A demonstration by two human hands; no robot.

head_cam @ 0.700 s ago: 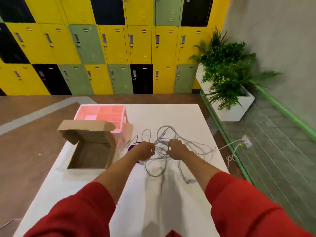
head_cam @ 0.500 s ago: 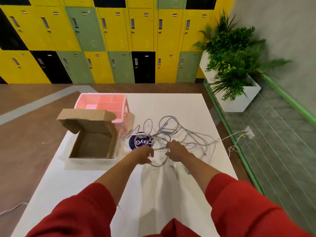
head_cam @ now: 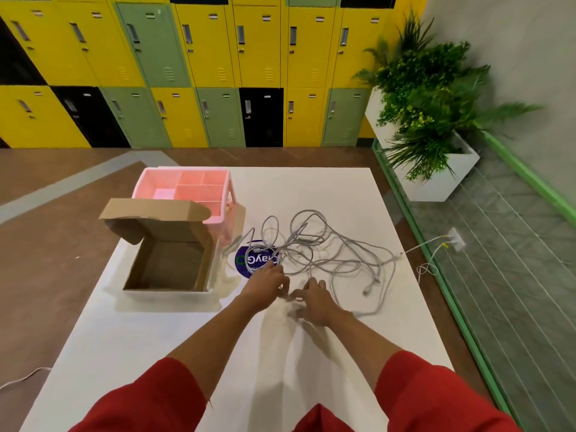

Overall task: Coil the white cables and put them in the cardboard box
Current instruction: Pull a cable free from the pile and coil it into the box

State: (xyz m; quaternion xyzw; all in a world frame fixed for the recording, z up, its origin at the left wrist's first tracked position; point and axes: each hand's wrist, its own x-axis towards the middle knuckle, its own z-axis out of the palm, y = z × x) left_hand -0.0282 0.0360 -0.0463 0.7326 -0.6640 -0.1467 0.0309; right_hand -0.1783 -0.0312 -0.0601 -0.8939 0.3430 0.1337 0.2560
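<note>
Open cardboard box, only brown floor showing; white cables tangled beside it on table, left hand pinching a strand, right hand too blurry to tell.

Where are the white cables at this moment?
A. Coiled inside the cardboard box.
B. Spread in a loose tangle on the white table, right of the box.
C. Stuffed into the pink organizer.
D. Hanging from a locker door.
B: the white cables lie in a loose, uncoiled tangle on the white table, to the right of the open cardboard box, whose inside shows no cable.
</note>
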